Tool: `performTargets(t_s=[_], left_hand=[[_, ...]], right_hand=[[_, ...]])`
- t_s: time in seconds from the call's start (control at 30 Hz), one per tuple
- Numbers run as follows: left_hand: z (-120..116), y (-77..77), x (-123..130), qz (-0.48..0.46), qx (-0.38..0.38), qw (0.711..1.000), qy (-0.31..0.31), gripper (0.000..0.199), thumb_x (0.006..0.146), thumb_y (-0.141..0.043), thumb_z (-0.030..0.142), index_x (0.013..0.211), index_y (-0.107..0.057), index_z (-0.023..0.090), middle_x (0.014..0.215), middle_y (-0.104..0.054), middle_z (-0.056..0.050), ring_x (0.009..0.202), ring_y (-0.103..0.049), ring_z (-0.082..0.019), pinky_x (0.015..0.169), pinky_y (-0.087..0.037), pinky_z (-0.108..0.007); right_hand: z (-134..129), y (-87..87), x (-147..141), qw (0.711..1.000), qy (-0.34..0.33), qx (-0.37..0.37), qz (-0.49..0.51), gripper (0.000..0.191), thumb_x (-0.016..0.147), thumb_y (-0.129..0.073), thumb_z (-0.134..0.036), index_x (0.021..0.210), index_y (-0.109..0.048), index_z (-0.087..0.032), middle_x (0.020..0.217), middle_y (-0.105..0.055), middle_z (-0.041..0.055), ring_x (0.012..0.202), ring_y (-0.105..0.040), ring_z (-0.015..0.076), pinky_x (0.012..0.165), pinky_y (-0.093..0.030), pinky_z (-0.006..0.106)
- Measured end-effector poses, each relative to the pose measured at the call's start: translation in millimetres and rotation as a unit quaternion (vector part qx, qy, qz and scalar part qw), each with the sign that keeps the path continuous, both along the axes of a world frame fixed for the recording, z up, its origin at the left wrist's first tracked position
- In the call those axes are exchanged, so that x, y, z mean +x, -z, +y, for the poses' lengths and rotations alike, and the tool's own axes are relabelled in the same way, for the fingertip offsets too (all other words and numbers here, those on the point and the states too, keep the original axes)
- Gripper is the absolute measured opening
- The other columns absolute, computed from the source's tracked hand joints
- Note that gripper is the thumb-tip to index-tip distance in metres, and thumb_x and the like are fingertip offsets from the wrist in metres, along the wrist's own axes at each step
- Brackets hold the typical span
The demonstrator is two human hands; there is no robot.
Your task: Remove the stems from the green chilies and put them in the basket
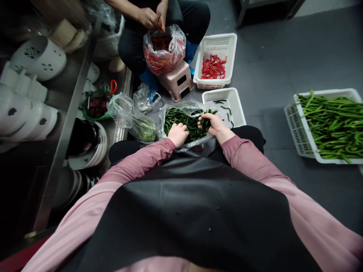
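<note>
Head view: clasps a bunch of green chilies [206, 124] in the right hand [217, 126] with a closed grip, probably to hold several together. Reaches into the open plastic bag [162, 122] with the left hand [178, 135], fingers bent down onto more chilies; cannot tell about any pinch underneath. Note the bag's wide mouth, close to the lap, likely for easy access. From there, at two o'clock, find a small white basket [237, 109] holding a few green chilies, just beside the right hand, presumably for short reach. At one o'clock, see a larger basket [231, 56] of red chilies.
</note>
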State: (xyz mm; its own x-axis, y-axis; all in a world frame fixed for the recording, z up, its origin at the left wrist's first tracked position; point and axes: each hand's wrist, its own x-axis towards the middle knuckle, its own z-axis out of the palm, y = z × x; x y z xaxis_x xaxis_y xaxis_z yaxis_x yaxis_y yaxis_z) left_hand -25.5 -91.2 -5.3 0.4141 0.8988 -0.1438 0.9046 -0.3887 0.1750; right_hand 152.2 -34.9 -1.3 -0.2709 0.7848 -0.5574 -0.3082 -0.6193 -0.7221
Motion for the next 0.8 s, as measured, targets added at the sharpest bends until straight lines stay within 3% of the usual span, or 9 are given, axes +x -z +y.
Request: performTargets(t_s=[0.07, 0.13, 0.27, 0.37, 0.47, 0.6, 0.7, 0.8], left_hand=[[-2.3, 11.1, 7.3, 0.043, -0.001, 0.998, 0.037, 0.020, 0.084, -0.051, 0.022, 0.087, -0.070, 0.018, 0.095, -0.060, -0.014, 0.099, -0.051, -0.027, 0.083, -0.036, -0.043], [0.8, 15.2, 9.4, 0.033, -0.005, 0.999, 0.030, 0.018, 0.083, -0.053, 0.024, 0.089, -0.069, 0.017, 0.098, -0.060, -0.013, 0.098, -0.052, -0.026, 0.083, -0.037, -0.041], [16.4, 0.0, -2.0, -0.138, -0.028, 0.986, -0.092, 0.018, 0.078, -0.061, 0.033, 0.083, -0.067, 0.017, 0.096, -0.061, -0.007, 0.088, -0.055, -0.019, 0.077, -0.041, -0.031], [27.4, -17.1, -6.4, -0.305, -0.099, 0.928, -0.190, 0.023, 0.073, -0.064, 0.037, 0.075, -0.063, 0.015, 0.074, -0.059, -0.001, 0.067, -0.051, -0.012, 0.064, -0.041, -0.025], [32.2, -23.8, 0.5, -0.411, -0.170, 0.857, -0.259, 0.025, 0.072, -0.065, 0.038, 0.070, -0.057, 0.014, 0.060, -0.053, 0.003, 0.055, -0.045, -0.008, 0.055, -0.038, -0.021], [27.8, -18.8, 8.2, -0.464, -0.182, 0.806, -0.320, 0.023, 0.080, -0.058, 0.038, 0.080, -0.058, 0.015, 0.069, -0.058, 0.001, 0.056, -0.049, -0.007, 0.050, -0.039, -0.018], [19.0, -15.0, 6.2, -0.422, -0.235, 0.823, -0.300, 0.026, 0.087, -0.049, 0.038, 0.085, -0.060, 0.015, 0.077, -0.063, -0.002, 0.056, -0.051, -0.008, 0.049, -0.039, -0.018], [10.2, -14.7, 3.8, -0.334, -0.240, 0.884, -0.222, 0.028, 0.089, -0.045, 0.034, 0.081, -0.063, 0.014, 0.070, -0.063, -0.002, 0.053, -0.051, -0.009, 0.052, -0.040, -0.021]], right_hand=[[0.1, -2.0, 3.1, 0.998, -0.025, -0.038, 0.034, 0.009, 0.072, -0.060, -0.017, 0.071, -0.051, -0.018, 0.057, -0.054, -0.0023, 0.054, -0.052, 0.0107, 0.057, -0.050, 0.028], [-2.2, -0.6, 2.3, 0.997, -0.051, -0.041, 0.033, 0.014, 0.072, -0.063, -0.019, 0.068, -0.050, -0.017, 0.054, -0.051, -0.0030, 0.051, -0.049, 0.0096, 0.054, -0.048, 0.026], [-8.8, 6.2, -5.4, 0.996, -0.076, 0.040, -0.024, 0.021, 0.064, -0.073, -0.016, 0.066, -0.053, -0.017, 0.051, -0.050, -0.0045, 0.046, -0.045, 0.0077, 0.048, -0.042, 0.024], [-14.9, 8.0, -13.6, 0.987, -0.120, 0.098, -0.030, 0.023, 0.058, -0.077, -0.015, 0.071, -0.059, -0.016, 0.053, -0.053, -0.0050, 0.046, -0.046, 0.0077, 0.047, -0.042, 0.023], [-20.9, 7.1, -21.7, 0.979, -0.172, 0.105, 0.014, 0.021, 0.059, -0.076, -0.016, 0.075, -0.062, -0.015, 0.057, -0.056, -0.0029, 0.050, -0.049, 0.0089, 0.050, -0.045, 0.025], [-21.9, 7.4, -25.0, 0.988, -0.117, 0.094, 0.021, 0.014, 0.066, -0.072, -0.022, 0.070, -0.060, -0.016, 0.056, -0.054, -0.0029, 0.051, -0.047, 0.0085, 0.052, -0.046, 0.025], [-18.2, 7.5, -21.6, 0.992, -0.089, 0.084, 0.014, 0.016, 0.069, -0.071, -0.025, 0.070, -0.057, -0.017, 0.056, -0.054, -0.0031, 0.052, -0.049, 0.0087, 0.052, -0.046, 0.024], [-16.1, 5.7, -18.8, 0.994, -0.085, 0.071, 0.017, 0.017, 0.069, -0.071, -0.025, 0.071, -0.057, -0.017, 0.059, -0.055, -0.0022, 0.052, -0.051, 0.0092, 0.048, -0.045, 0.023]])
